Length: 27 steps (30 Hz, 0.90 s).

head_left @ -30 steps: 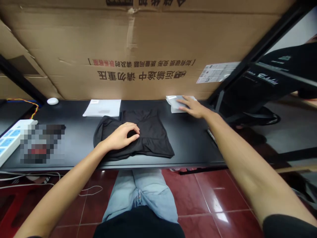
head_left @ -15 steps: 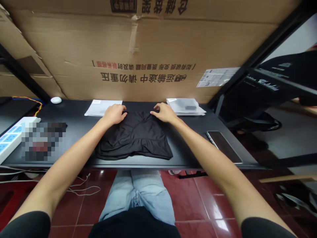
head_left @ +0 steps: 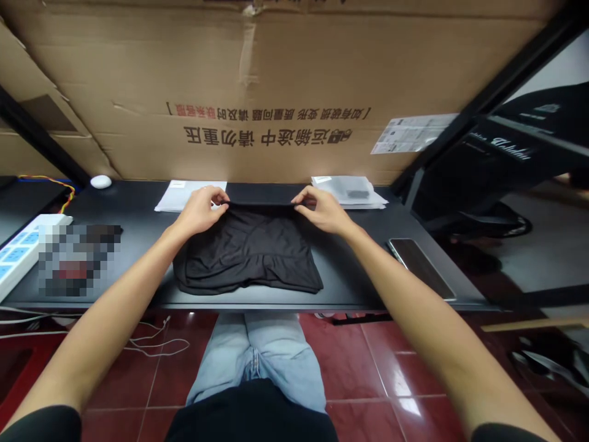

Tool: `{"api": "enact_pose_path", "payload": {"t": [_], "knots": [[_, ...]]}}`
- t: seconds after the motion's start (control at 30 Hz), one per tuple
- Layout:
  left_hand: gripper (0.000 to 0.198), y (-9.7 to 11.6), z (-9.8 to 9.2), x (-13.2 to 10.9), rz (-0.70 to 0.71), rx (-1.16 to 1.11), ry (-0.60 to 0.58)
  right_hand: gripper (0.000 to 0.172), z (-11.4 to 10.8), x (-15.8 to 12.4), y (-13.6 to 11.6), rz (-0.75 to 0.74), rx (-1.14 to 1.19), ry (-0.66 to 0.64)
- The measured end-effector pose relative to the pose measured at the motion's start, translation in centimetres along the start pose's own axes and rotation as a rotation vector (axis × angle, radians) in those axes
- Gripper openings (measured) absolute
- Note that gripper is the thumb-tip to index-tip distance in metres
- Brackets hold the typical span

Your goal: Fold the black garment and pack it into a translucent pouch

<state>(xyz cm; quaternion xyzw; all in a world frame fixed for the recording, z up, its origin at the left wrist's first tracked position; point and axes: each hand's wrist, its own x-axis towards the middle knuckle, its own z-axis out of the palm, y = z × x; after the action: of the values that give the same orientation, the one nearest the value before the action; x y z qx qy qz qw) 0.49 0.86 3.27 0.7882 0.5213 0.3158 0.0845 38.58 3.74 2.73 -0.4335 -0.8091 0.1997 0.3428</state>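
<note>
Both hands now pinch up the far hem they merely rested on half a second ago. The left hand (head_left: 200, 210) and right hand (head_left: 322, 210) each close thumb and fingers on the far edge of one crumpled black fabric garment (head_left: 248, 258), stretching it taut between them. Its near part lies flat at the middle of the black worktop (head_left: 354, 276), close to the front edge. Two flat plastic packets lie beyond it, one on either side: the white packet (head_left: 181, 196) on the left shows no contents, while the clear packet (head_left: 352, 190) on the right holds something dark. One dark smartphone (head_left: 421, 268) lies to the right. One white mouse (head_left: 100, 182) and one white power strip (head_left: 18, 261) sit at left.
</note>
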Motion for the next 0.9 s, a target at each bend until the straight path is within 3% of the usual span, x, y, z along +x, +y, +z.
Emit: {"api": "enact_pose_path", "payload": {"t": [0.13, 0.37, 0.47, 0.63, 0.77, 0.9], "knots": [[0.013, 0.8, -1.4, -3.6, 0.156, -0.055, -0.026, 0.017, -1.2, -3.8, -0.9, -0.104, -0.011, -0.047], [0.013, 1.8, -2.0, -8.8, 0.341, 0.024, -0.27, 0.032, -1.3, -9.3, -0.9, -0.398, -0.254, -0.225], [0.016, 2.4, -2.5, -9.2, 0.36, 0.057, -0.335, 0.031, -1.4, -10.1, -1.5, -0.453, -0.304, -0.259], [0.035, 3.8, -2.8, -8.1, 0.318, 0.092, -0.266, 0.035, -1.6, -9.7, -3.0, -0.397, -0.288, -0.211], [0.059, 3.8, -1.2, -7.9, 0.301, 0.182, -0.359, 0.055, -0.2, -9.3, -3.0, -0.343, -0.311, -0.303], [0.066, 2.8, 0.1, -8.5, 0.23, 0.224, -0.459, 0.06, 1.1, -9.5, -2.0, -0.283, -0.304, -0.371]]}}
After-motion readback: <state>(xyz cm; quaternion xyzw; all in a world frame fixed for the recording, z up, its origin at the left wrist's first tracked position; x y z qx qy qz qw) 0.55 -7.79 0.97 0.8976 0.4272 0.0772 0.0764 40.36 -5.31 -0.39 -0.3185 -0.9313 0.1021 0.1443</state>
